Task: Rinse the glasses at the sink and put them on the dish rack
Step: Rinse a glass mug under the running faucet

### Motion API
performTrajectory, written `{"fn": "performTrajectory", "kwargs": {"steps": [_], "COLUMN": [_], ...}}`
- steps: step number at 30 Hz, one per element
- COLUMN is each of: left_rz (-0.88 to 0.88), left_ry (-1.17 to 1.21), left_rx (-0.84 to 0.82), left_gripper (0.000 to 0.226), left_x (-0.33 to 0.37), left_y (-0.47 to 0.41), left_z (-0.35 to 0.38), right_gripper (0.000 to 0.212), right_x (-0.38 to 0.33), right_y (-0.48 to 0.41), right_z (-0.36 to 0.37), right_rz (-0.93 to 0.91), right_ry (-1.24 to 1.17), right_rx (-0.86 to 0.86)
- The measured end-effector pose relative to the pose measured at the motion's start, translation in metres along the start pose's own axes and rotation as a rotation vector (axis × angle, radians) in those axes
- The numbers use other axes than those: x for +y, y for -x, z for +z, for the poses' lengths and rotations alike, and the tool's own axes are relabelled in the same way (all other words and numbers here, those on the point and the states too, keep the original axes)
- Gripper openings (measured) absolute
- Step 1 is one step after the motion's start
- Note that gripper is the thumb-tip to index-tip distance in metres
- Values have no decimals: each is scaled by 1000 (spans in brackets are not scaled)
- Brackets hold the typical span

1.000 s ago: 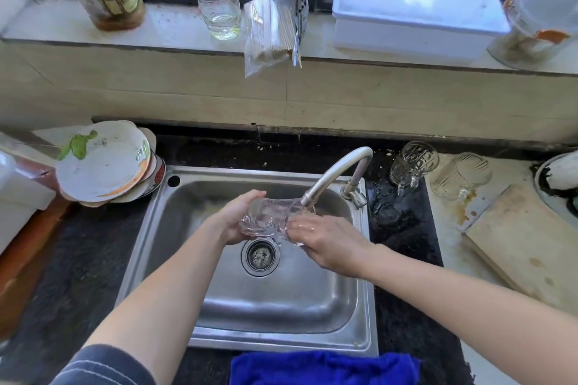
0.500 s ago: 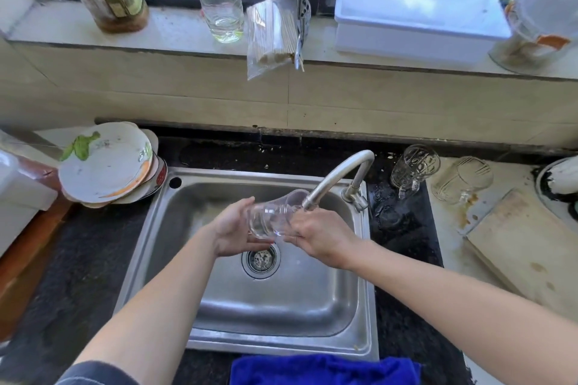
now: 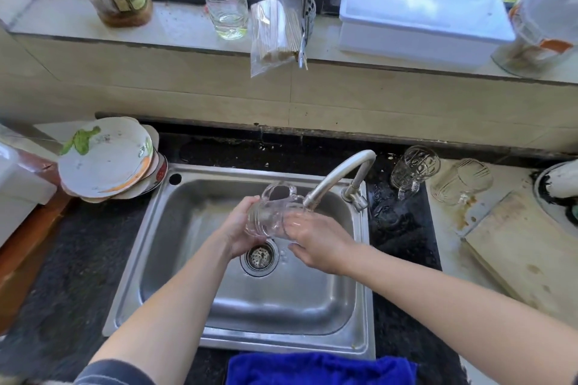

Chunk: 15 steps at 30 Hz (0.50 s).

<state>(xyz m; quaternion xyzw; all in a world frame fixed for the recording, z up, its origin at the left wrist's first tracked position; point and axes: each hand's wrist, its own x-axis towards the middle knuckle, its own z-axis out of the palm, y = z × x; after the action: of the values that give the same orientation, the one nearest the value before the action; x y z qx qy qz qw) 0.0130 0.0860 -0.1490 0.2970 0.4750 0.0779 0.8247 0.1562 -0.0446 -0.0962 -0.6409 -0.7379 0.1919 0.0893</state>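
Now that the glass mug (image 3: 275, 212) has tipped upright under the faucet (image 3: 337, 178), left hand (image 3: 239, 231) cups its base, right hand (image 3: 316, 241) grips its mouth; rinsing continues

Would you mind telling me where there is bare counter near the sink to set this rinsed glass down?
Bare patches: the dark counter between the sink and the plate stack, and the strip behind the faucet. Right of the sink is crowded: two glass mugs and a cutting board.
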Motion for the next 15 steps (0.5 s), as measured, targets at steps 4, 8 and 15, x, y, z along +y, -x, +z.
{"fn": "performTrajectory", "kwargs": {"steps": [4,8,15], "left_rz": [-59,-161,-358], "left_ry": [-100,-206,-265], "left_rx": [30,36,-43], "left_gripper": [38,37,50], "left_x": [9,11,7], "left_y": [2,3,19], "left_z": [-10,-18,-23], "right_gripper": [36,42,20], "right_x": [12,15,18], "right_y": [2,0,-12], "right_z": [2,10,-7], "right_rz": [-119,-224,-243], "right_ry": [8,42,6], "right_rx": [76,94,66]}}
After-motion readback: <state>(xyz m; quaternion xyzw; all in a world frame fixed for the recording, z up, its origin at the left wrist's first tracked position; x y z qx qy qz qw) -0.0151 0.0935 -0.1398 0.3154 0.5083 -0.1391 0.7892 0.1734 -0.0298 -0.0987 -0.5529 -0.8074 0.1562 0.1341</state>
